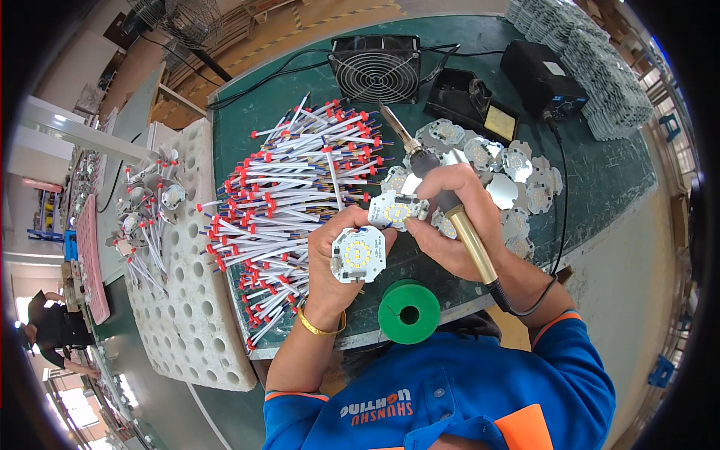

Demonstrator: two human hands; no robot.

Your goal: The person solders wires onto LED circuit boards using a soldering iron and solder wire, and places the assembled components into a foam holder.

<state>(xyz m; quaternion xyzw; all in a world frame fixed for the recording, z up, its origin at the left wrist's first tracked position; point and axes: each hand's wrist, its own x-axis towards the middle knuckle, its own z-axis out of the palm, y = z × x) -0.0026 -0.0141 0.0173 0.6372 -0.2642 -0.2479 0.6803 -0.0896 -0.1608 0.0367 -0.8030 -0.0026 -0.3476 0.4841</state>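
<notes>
My left hand (pixel 328 244) is closed around a white round-cornered LED circuit board (pixel 369 264), its ring of yellow chips facing up. A second LED board (pixel 384 215) is just above it, between both hands; my left fingertips meet its lower side and my right thumb and finger touch its right edge. In my right hand (pixel 472 206) is a soldering iron (pixel 471 241) with a gold-coloured handle, its hot tip pointing up and away to the left, off the boards. Whether the two boards touch is hard to see.
White wires with red connectors (pixel 292 195) lie heaped on the green table (pixel 607 176). More LED boards (pixel 517 161) lie to the right. A fan (pixel 377 71), iron stand (pixel 469 101), black soldering station (pixel 536 71) and stacked boards (pixel 619 90) stand behind. A green solder spool (pixel 427 307) sits nearest me; a holed foam block (pixel 199 315) is left.
</notes>
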